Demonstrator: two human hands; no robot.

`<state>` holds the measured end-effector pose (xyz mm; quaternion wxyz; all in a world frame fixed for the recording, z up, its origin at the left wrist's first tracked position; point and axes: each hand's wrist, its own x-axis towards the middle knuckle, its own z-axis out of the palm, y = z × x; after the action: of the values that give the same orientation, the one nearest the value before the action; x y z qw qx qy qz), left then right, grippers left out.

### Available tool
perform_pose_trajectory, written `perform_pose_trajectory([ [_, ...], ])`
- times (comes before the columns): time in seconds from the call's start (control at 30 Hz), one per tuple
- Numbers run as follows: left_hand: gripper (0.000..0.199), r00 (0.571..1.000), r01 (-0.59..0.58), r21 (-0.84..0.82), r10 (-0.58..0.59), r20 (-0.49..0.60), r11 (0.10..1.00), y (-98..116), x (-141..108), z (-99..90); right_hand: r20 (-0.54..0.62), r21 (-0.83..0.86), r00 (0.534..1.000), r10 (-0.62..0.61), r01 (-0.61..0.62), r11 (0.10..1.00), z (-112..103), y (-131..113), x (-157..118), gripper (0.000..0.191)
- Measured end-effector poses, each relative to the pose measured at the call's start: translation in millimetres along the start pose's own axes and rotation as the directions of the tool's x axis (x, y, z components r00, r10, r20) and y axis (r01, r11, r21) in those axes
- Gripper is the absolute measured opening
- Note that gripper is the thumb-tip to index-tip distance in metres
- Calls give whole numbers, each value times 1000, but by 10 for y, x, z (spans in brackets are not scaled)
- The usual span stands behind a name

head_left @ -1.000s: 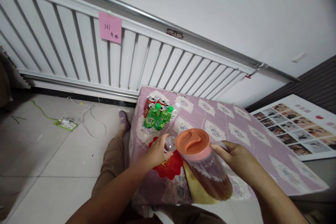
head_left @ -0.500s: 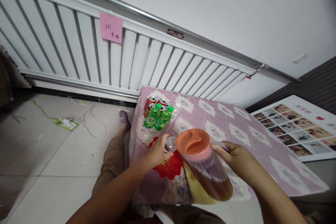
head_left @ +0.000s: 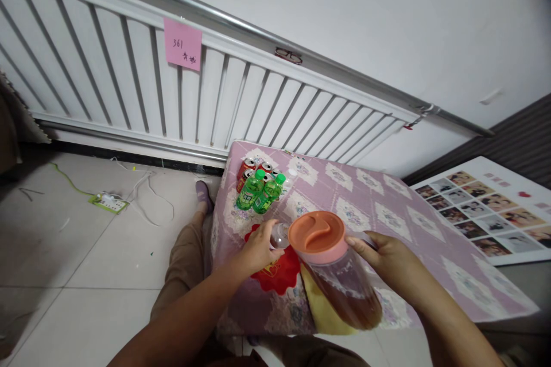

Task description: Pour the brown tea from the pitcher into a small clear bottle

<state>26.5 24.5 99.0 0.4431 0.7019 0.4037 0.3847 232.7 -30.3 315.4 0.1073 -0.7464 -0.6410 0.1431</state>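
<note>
My right hand [head_left: 379, 249] is closed round the handle of a clear pitcher [head_left: 346, 289] with brown liquid inside. Its orange lid [head_left: 317, 233] faces up at me, and the pitcher leans with its top toward the left. Fingers of my left hand [head_left: 261, 245] curl round a small clear glass [head_left: 280, 235], close beside the lid's spout side. I cannot tell whether liquid is in the glass. Beneath it lies a red scalloped mat [head_left: 278, 275] with a gold heart print. A yellow cloth [head_left: 327, 309] shows under the pitcher.
Two green bottles [head_left: 258, 192] and several red cans [head_left: 246, 167] stand at the far left of the table, which has a purple floral tablecloth [head_left: 361, 183]. Behind runs a white radiator [head_left: 241, 92]. A photo board [head_left: 486, 212] is at right; a power strip [head_left: 108, 203] lies on the floor.
</note>
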Motion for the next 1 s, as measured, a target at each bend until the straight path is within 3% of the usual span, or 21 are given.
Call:
perform_pose_trajectory([
  [1.0,82,1000,-19,-51,17,-26,998,-72,2,46,-15,-26,1000,-14,14,1000,-26,-61,-13,54],
])
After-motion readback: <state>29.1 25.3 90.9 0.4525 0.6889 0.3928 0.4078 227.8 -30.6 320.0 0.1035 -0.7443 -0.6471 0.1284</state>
